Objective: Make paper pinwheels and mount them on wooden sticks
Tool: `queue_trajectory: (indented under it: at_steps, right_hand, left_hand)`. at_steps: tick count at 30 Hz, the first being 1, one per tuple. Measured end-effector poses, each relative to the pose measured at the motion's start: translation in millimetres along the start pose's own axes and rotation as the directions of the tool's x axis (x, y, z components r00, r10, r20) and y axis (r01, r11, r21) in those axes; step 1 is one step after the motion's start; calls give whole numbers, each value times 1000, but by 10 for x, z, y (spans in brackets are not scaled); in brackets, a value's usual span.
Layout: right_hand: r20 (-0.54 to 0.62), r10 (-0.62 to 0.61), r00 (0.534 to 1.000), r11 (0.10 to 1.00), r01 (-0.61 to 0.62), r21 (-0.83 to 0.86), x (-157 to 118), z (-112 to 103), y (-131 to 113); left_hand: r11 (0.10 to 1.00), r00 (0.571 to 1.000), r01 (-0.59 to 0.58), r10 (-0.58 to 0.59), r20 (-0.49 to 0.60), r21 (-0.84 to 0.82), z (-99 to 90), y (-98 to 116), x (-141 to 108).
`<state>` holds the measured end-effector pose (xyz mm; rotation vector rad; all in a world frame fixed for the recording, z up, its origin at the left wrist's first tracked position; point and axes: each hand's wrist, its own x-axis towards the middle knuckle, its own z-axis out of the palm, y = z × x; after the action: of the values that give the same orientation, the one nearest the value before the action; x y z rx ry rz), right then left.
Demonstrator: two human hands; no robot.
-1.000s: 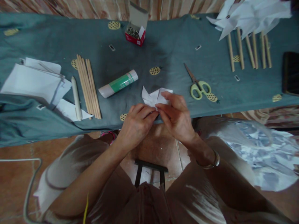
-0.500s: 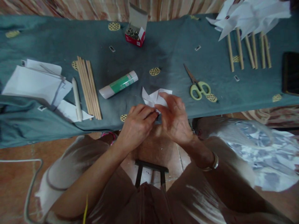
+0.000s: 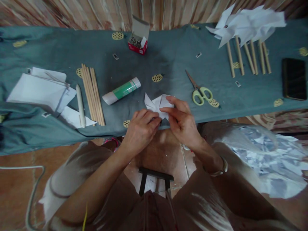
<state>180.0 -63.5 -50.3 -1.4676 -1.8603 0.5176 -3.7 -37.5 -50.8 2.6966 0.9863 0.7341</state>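
A white paper pinwheel (image 3: pixel 154 103) with folded blades lies at the near edge of the cloth-covered table, between my two hands. My left hand (image 3: pixel 143 125) is closed on its near left part, with the fingertips bent together and partly hidden. From the right, my right hand (image 3: pixel 181 118) grips the paper's right blade between fingers and thumb. A green-and-white glue stick (image 3: pixel 124 90) lies beyond my left hand. Scissors (image 3: pixel 200 92) with light green handles rest beyond my right hand, blades pointing away from me.
Wooden sticks (image 3: pixel 92 96), a white pen-like tool (image 3: pixel 80 106) and paper sheets (image 3: pixel 36 89) lie at left. A red box (image 3: pixel 137 48) of small metal pieces stands open at the back. Finished pinwheels (image 3: pixel 250 25) on sticks and a black phone (image 3: pixel 294 78) are at right.
My right hand's fingers have shifted on the paper, the index finger now stretched across it. The left hand keeps its hold. The whole view has shifted slightly.
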Motion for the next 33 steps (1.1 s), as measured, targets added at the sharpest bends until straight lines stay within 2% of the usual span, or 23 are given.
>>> queue_trajectory:
  at_steps: [6, 11, 14, 17, 19, 23, 29, 33]
  right_hand:
    - [63, 20, 998, 996, -14, -90, -4, 43, -74]
    - [56, -31, 998, 974, 43, -223, -1, 80, -94]
    - [24, -52, 998, 981, 55, -186, 24, 33, -69]
    - [-37, -24, 999, 994, 20, -110, 100, -66, 12]
    - [-85, 5, 996, 990, -17, -139, 167, -125, 91]
    - [-59, 22, 998, 990, -30, -141, 257, -163, 204]
    - [-78, 139, 987, 981, -148, -128, 241, -168, 138]
    - [-72, 228, 971, 964, -236, -123, 211, -193, 68]
  left_hand:
    - [1000, 1000, 8, -9, 8, 2, 2, 7, 2]
    - [999, 1000, -2, 2, -3, 33, 4, 2, 1]
    - [999, 1000, -2, 1, 4, 37, -4, 1, 3]
    - [999, 1000, -10, 10, 2, 34, -22, 10, 13]
    - [999, 1000, -14, 14, -4, 45, -37, 10, 23]
    - [997, 1000, -15, 16, -21, 77, -71, -53, 35]
    - [993, 999, 16, -11, -43, 120, -129, -211, 41]
    - [999, 997, 9, -5, -76, 45, -134, -157, 44]
